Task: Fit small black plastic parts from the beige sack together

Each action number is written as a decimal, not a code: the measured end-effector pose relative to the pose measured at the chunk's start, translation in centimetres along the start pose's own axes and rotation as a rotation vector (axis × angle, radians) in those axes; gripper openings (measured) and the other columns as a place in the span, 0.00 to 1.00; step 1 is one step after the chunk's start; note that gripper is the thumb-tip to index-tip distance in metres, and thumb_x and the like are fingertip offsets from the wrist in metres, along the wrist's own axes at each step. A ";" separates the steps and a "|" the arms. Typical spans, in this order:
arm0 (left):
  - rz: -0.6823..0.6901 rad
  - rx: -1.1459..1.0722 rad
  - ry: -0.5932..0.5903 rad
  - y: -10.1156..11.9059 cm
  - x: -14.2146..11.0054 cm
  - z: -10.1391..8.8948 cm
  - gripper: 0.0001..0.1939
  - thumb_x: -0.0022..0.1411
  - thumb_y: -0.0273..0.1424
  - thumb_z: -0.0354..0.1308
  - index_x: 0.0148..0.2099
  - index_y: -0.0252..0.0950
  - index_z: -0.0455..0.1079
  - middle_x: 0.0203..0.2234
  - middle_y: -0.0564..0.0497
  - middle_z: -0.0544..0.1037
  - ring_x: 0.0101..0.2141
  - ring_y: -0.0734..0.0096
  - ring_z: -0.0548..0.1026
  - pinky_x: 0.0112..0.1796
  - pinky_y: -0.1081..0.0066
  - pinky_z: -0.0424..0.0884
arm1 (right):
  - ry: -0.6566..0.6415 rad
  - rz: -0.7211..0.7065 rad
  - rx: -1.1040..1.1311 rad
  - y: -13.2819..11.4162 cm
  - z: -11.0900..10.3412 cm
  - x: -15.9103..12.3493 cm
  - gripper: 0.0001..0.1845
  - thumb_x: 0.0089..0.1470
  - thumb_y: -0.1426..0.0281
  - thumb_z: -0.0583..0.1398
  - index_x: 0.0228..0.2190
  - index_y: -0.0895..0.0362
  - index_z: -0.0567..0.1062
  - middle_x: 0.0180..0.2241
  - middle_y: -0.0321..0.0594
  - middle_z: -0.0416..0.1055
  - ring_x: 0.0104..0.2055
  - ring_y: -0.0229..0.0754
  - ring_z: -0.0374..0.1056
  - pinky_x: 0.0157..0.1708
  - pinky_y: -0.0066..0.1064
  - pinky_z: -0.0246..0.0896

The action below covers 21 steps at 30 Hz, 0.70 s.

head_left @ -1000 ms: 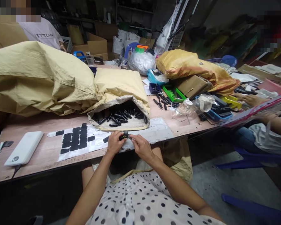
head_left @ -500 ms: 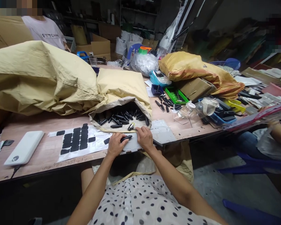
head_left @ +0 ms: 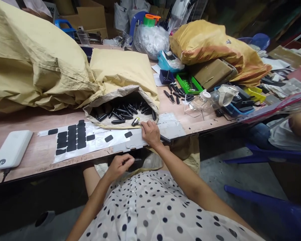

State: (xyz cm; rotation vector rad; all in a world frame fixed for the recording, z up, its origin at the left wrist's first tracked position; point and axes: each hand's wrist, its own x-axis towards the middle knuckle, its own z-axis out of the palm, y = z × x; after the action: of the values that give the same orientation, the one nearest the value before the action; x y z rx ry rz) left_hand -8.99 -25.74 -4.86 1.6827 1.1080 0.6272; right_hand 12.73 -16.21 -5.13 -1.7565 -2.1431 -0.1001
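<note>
My right hand [head_left: 151,134] is closed around a small hammer [head_left: 135,122] lying across the grey board [head_left: 171,125]. Its metal head with a yellow face shows left of the fingers, and its black grip sticks out to the right. Below the table edge, over my lap, my left hand [head_left: 120,165] is closed in a pinch. A dark, blurred black tapered piece [head_left: 138,160] shows at its fingertips, faint against the dark background. Just beyond the hammer lies a paper sack [head_left: 126,67], its mouth facing me, with many black tapered pieces [head_left: 118,121] inside.
Left of the board, a white sheet [head_left: 90,147] carries black rounded patches; a white power bank [head_left: 12,149] with a cable lies farther left. Large sacks stand behind. To the right are a green tray [head_left: 189,83], clear goggles [head_left: 202,100] and a yellow sack [head_left: 205,40]. Another person sits far right.
My left hand has drawn back from the board to below the table edge, bringing the black piece along. My right hand stays on the hammer. The view has tilted down.
</note>
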 end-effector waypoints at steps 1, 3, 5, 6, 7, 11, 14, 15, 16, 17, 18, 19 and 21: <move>-0.041 0.087 -0.037 -0.9 -0.6 0.8 0.18 0.67 0.45 0.53 0.33 0.40 0.74 0.18 0.55 0.73 0.21 0.68 0.71 0.26 0.70 0.67 | -0.003 0.002 0.004 0.0 0.0 0.0 0.16 0.65 0.71 0.54 0.51 0.53 0.76 0.39 0.46 0.68 0.43 0.51 0.59 0.43 0.38 0.55; -0.129 0.275 -0.028 -3.0 -1.1 2.5 0.12 0.66 0.40 0.55 0.34 0.41 0.75 0.19 0.54 0.75 0.22 0.64 0.74 0.25 0.69 0.66 | -0.007 0.008 0.008 -0.1 -0.1 0.0 0.16 0.65 0.71 0.54 0.51 0.53 0.76 0.39 0.46 0.68 0.43 0.51 0.59 0.43 0.38 0.55; -0.197 0.416 0.003 -5.2 -1.1 3.7 0.09 0.64 0.36 0.56 0.32 0.41 0.73 0.19 0.51 0.75 0.24 0.59 0.77 0.25 0.67 0.67 | -0.007 0.008 0.008 -0.1 -0.1 0.0 0.16 0.65 0.71 0.54 0.50 0.53 0.76 0.39 0.46 0.68 0.43 0.51 0.59 0.43 0.38 0.54; -0.217 0.456 0.014 -6.0 -1.0 4.1 0.08 0.64 0.34 0.57 0.31 0.41 0.72 0.19 0.50 0.75 0.24 0.58 0.77 0.25 0.66 0.67 | -0.005 0.006 0.006 -0.2 -0.1 0.0 0.16 0.65 0.71 0.53 0.50 0.53 0.76 0.39 0.46 0.68 0.43 0.51 0.59 0.43 0.38 0.54; -0.233 0.483 0.023 -6.6 -0.9 4.3 0.08 0.63 0.32 0.57 0.31 0.41 0.72 0.19 0.49 0.76 0.24 0.57 0.78 0.25 0.66 0.67 | -0.003 0.004 0.003 -0.2 -0.2 0.0 0.16 0.65 0.71 0.53 0.50 0.53 0.77 0.39 0.46 0.68 0.42 0.51 0.59 0.43 0.38 0.54; -0.284 0.503 0.010 -5.3 -0.1 3.8 0.07 0.62 0.30 0.56 0.39 0.38 0.76 0.24 0.45 0.79 0.28 0.55 0.80 0.30 0.65 0.71 | 0.026 -0.007 -0.008 -0.2 0.0 -0.1 0.16 0.65 0.71 0.54 0.49 0.53 0.77 0.38 0.46 0.68 0.42 0.50 0.59 0.42 0.37 0.54; -0.223 0.350 -0.167 -1.3 0.6 2.2 0.12 0.63 0.33 0.55 0.45 0.38 0.77 0.28 0.48 0.82 0.30 0.61 0.79 0.33 0.67 0.72 | 0.055 -0.020 -0.020 -0.1 0.2 -0.1 0.15 0.65 0.71 0.54 0.48 0.54 0.77 0.37 0.45 0.68 0.41 0.49 0.59 0.41 0.37 0.54; -0.178 0.279 -0.222 0.1 1.0 1.4 0.12 0.64 0.35 0.55 0.44 0.38 0.78 0.28 0.50 0.82 0.30 0.64 0.78 0.34 0.69 0.71 | 0.061 -0.024 -0.025 -0.1 0.3 -0.1 0.14 0.65 0.71 0.54 0.48 0.54 0.77 0.37 0.45 0.68 0.41 0.49 0.59 0.41 0.36 0.53; -0.128 0.221 -0.236 1.3 1.6 0.6 0.13 0.65 0.36 0.54 0.43 0.39 0.78 0.28 0.51 0.82 0.29 0.66 0.77 0.34 0.70 0.71 | 0.066 -0.028 -0.029 -0.1 0.3 -0.1 0.14 0.65 0.71 0.54 0.47 0.54 0.77 0.37 0.44 0.68 0.40 0.49 0.59 0.41 0.36 0.53; -0.077 0.189 -0.193 2.3 2.3 -0.4 0.13 0.66 0.37 0.54 0.42 0.39 0.78 0.29 0.52 0.82 0.30 0.67 0.77 0.35 0.71 0.71 | 0.068 -0.030 -0.033 -0.1 0.3 -0.1 0.14 0.65 0.71 0.55 0.47 0.54 0.77 0.37 0.44 0.68 0.40 0.49 0.59 0.41 0.36 0.53; -0.032 0.187 -0.095 2.9 3.2 -1.5 0.14 0.67 0.38 0.53 0.42 0.39 0.78 0.32 0.52 0.82 0.32 0.67 0.77 0.37 0.70 0.72 | 0.070 -0.032 -0.035 -0.1 0.3 -0.1 0.14 0.64 0.71 0.55 0.47 0.54 0.77 0.36 0.44 0.68 0.40 0.49 0.59 0.40 0.36 0.53; 0.001 0.217 0.040 3.2 4.3 -2.7 0.14 0.67 0.38 0.53 0.43 0.39 0.78 0.34 0.51 0.82 0.34 0.66 0.77 0.38 0.69 0.72 | 0.071 -0.034 -0.037 -0.1 0.3 -0.1 0.14 0.64 0.71 0.55 0.47 0.54 0.77 0.36 0.44 0.68 0.40 0.49 0.59 0.40 0.36 0.53; 0.021 0.356 0.338 2.8 6.7 -5.0 0.13 0.66 0.37 0.55 0.46 0.40 0.78 0.38 0.49 0.81 0.38 0.62 0.76 0.42 0.65 0.72 | 0.074 -0.034 -0.040 -0.1 0.3 0.0 0.13 0.64 0.71 0.56 0.47 0.54 0.78 0.36 0.44 0.68 0.40 0.49 0.59 0.40 0.36 0.54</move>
State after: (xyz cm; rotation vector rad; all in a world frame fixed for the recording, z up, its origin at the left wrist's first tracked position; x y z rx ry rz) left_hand -8.99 -17.81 -0.98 1.9363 1.5145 0.7827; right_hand 12.55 -16.19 -5.39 -1.7106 -2.1328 -0.2152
